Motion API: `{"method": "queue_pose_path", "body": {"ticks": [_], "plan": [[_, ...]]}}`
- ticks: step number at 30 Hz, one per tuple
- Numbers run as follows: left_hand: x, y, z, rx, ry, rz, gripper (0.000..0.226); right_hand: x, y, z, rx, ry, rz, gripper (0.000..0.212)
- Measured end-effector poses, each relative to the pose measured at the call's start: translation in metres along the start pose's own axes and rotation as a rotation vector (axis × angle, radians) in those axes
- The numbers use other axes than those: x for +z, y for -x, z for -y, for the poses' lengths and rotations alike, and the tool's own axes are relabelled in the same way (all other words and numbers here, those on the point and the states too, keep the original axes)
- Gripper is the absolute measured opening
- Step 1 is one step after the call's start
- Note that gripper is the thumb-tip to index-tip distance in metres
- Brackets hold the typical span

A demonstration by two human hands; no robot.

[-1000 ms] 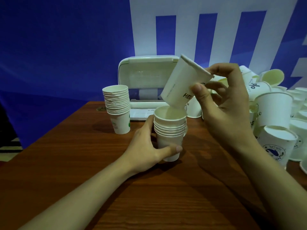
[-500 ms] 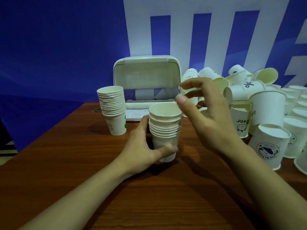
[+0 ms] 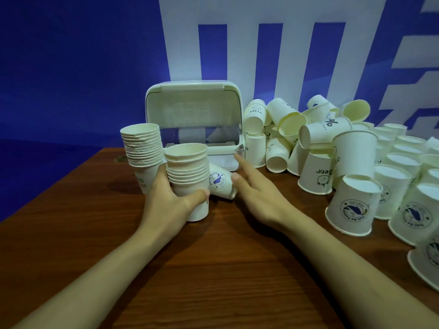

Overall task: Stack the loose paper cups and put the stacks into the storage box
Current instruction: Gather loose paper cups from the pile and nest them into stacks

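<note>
Inspector A: Left portion first. Noted a tall stack of nested cups (image 3: 142, 148) upright on the wooden table (image 3: 71, 233), near the far left edge. Just beside it, toward the centre, found a second stack (image 3: 186, 167), also upright, bottom cup on the tabletop.

Inspector B: State of the left hand (image 3: 167, 205)?

Inspector A: Wrapped round the lower part of the second stack, thumb across the front, fingers curled behind. Back of the hand close against the first stack; contact not confirmed.

Inspector B: Centre?

Inspector A: Recorded the storage box (image 3: 197, 122) behind both stacks, at the far edge of the table, lid raised upright, tray open to the front. No stack seen inside. Immediately right of the held stack, observed a single printed cup (image 3: 221, 182) lying tilted on its side, blue emblem facing up.

Inspector B: Right hand (image 3: 259, 198)?

Inspector A: Open, holding nothing. Fingers extended and spread toward the box, thumb tip at or just beside the tilted cup; contact impossible to judge.

Inspector B: Right portion?

Inspector A: Logged a heap of loose cups (image 3: 304, 129) beside the box, many on their sides, some piled on others. Farther right, counted rows of inverted cups (image 3: 403, 167) standing rim down, several bearing the blue emblem, one marked "Bear". Nearest among them, an inverted cup (image 3: 351, 205) standing well apart from the right forearm.
</note>
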State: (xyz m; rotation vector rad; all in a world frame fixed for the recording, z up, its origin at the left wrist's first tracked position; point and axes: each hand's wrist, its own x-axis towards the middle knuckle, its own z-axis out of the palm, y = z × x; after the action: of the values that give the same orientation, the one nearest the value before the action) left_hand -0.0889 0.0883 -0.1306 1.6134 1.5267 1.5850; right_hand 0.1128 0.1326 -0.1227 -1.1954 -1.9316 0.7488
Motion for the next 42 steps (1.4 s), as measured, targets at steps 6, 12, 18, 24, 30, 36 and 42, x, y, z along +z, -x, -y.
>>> {"method": "queue_pose_path", "body": {"ticks": [6,12,18,24,30,36,42], "plan": [[-0.001,-0.003,0.003,-0.034,0.047,0.131,0.084,0.004,0.002,0.004,0.12,-0.053,-0.137,0.039],[0.0,-0.001,0.003,0.006,0.084,0.253,0.087,-0.011,-0.002,0.012,0.338,-0.11,0.013,0.064],[0.003,0.001,0.002,0.02,0.105,0.314,0.082,-0.022,0.001,0.021,0.361,-0.027,-0.015,0.03],[0.003,0.003,0.0,0.019,0.036,0.357,0.082,-0.041,0.001,0.039,-0.028,-0.473,-0.501,0.057],[0.008,0.005,-0.002,0.074,0.046,0.384,0.084,-0.018,0.011,0.057,-0.277,-0.426,-0.361,0.062],[0.008,0.003,0.002,0.074,0.051,0.391,0.085,-0.01,0.012,0.054,-0.23,-0.319,-0.3,0.068],[0.007,0.002,0.004,0.061,0.034,0.372,0.087,-0.017,0.016,0.053,-0.196,-0.333,-0.306,0.064]]}}
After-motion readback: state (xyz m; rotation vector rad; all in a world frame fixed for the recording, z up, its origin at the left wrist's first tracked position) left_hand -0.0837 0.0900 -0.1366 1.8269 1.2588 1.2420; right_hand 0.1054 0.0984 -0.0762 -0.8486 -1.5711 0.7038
